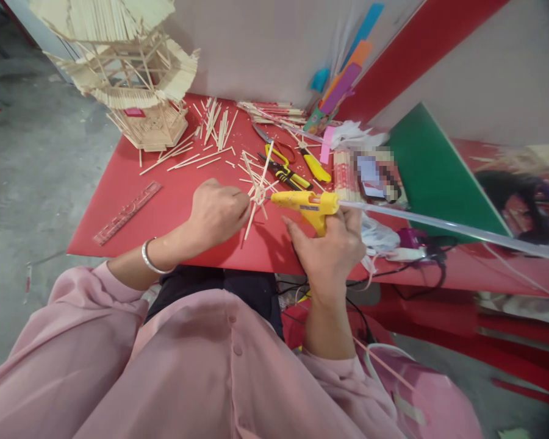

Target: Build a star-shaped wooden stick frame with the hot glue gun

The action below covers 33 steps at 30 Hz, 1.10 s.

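Observation:
My left hand [217, 210] is closed on a small star of crossed wooden sticks [258, 194], held just above the red table [132, 228]. My right hand [332, 247] grips a yellow hot glue gun [307, 205]. The gun's nozzle points left and touches the middle of the stick star. A long clear glue stick [448, 228] juts out of the gun's back toward the right. A silver bangle sits on my left wrist.
A tall stick-built pagoda model [135, 73] stands at the table's far left corner. Loose sticks [210, 137], yellow-handled pliers and scissors [286, 167], a red ruler [127, 213], coloured paper strips [343, 79], a green board [434, 174] and cables [402, 253] lie around.

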Each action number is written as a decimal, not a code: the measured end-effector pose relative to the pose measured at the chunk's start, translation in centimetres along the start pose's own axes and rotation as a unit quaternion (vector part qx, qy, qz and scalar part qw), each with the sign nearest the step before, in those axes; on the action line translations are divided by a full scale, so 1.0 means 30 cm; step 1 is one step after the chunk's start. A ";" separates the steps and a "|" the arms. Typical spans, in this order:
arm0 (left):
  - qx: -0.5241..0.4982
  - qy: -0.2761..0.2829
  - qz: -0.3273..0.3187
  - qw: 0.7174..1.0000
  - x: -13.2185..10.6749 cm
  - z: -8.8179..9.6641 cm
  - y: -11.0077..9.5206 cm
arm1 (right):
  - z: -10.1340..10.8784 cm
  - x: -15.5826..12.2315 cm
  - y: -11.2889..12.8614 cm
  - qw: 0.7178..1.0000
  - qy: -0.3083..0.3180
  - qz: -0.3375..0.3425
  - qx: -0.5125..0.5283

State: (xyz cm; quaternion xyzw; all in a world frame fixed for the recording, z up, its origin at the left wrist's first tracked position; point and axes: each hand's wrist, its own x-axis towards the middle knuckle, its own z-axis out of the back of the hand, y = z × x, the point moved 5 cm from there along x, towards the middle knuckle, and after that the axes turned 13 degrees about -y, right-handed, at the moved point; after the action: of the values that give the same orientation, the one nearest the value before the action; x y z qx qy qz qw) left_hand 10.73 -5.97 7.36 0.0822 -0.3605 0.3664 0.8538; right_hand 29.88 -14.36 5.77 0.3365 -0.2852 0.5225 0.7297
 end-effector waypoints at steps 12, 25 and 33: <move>0.004 -0.026 -0.005 1.000 -0.012 -0.005 0.027 | -0.021 0.020 0.022 1.000 -0.012 -0.004 -0.018; 0.006 -0.017 0.009 1.000 -0.021 0.002 0.045 | -0.032 0.025 0.076 0.999 0.028 -0.006 -0.036; -0.012 -0.031 0.020 0.999 -0.030 -0.004 0.058 | -0.029 0.023 0.090 0.998 0.050 -0.007 -0.048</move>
State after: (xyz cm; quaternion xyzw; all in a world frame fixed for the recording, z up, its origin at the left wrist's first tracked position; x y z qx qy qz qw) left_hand 9.18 -5.18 6.47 0.0757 -0.3929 0.3766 0.8355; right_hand 27.55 -12.66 6.29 0.2763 -0.2709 0.5191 0.7621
